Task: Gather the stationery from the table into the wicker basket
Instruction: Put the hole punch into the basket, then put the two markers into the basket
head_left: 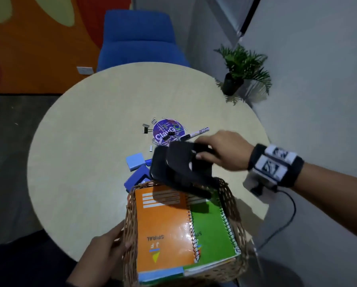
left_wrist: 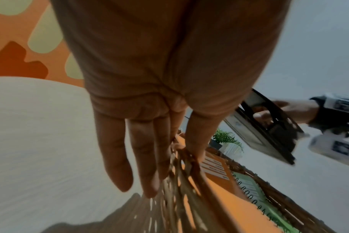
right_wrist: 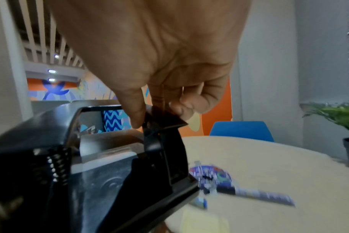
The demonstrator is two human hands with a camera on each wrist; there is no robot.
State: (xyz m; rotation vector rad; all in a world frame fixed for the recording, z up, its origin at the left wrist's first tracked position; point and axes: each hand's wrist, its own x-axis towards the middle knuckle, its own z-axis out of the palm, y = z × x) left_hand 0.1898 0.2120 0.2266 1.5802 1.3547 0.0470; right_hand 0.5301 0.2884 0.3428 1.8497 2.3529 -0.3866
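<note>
My right hand grips a black hole punch by its lever and holds it tilted in the air over the far end of the wicker basket. In the right wrist view the thumb and fingers pinch the punch. An orange spiral notebook and a green one lie in the basket. My left hand holds the basket's left rim, thumb over the edge and fingers outside. A blue stapler, a light blue pad, a marker and a purple disc strewn with clips lie on the table.
The round pale table carries the basket at its near edge. A blue chair stands beyond the table. A potted plant sits at the table's far right by the grey wall. A cable hangs from my right wrist.
</note>
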